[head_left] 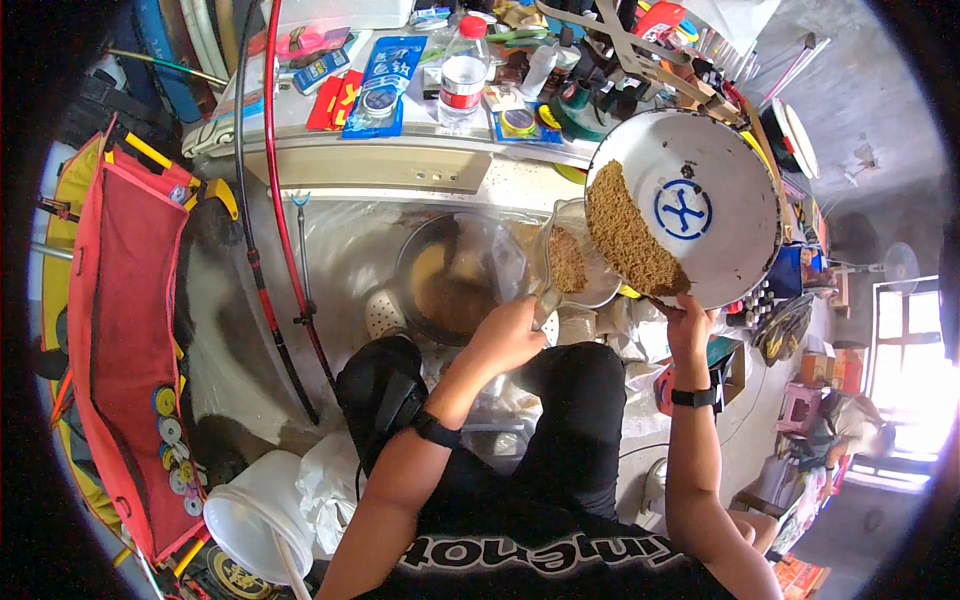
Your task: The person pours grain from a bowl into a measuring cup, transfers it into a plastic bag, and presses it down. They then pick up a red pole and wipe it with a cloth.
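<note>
My left hand (510,332) is closed around the handle of a clear plastic jug (600,287), which has brown granules (566,262) in it. With my right hand (690,325) I grip the lower rim of a white enamel basin (735,205) with a dark edge and a blue mark inside. The basin is tilted, and a band of brown grainy material (625,225) lies along its left side, beside the jug's mouth. Left of the jug, a large round tub (408,290) on the floor contains tan and brown material. A clear plastic bag (508,255) lies at its right side.
Ahead is a cluttered table (290,115) with a red-capped bottle (463,75) and blue packets (385,85). Red and black rods (280,200) lean at the left, near a long red bag (130,330). A white bucket (250,500) stands lower left. Another person (850,425) is far right.
</note>
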{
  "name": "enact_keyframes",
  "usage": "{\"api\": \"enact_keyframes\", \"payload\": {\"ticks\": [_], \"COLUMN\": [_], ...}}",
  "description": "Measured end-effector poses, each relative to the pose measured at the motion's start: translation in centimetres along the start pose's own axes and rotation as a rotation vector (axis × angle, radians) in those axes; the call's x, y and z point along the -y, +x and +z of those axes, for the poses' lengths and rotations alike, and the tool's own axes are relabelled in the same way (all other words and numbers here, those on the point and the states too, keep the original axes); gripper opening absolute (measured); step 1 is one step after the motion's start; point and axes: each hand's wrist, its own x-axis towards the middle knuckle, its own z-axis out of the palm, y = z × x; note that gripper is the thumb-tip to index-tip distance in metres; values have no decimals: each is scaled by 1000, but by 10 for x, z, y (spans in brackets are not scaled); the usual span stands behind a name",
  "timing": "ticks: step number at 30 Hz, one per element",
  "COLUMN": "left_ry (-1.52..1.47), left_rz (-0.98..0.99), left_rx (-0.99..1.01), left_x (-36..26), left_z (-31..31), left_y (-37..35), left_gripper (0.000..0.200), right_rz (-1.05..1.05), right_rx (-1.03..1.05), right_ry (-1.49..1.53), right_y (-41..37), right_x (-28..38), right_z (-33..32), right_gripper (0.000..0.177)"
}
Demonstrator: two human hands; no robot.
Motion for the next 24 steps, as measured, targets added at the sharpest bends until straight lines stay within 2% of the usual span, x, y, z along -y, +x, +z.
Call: {"api": "enact_keyframes", "payload": {"ticks": [10, 15, 24], "left_ry": [13, 1, -5], "left_rz": [-11, -18, -18], "left_rx": [3, 6, -20], "left_x": [-1, -4, 0], "left_z": [-1, -2, 1], "left_y": [0, 0, 1], "left_gripper": [26, 26, 25], "right_rz": [16, -54, -50], "right_rx": [-21, 4, 19], "right_ry": [-22, -127, -97], "right_y": [-4, -2, -6], "right_x": [2, -4, -3], "right_z": [6, 0, 6], "right_gripper": [44, 40, 35]}}
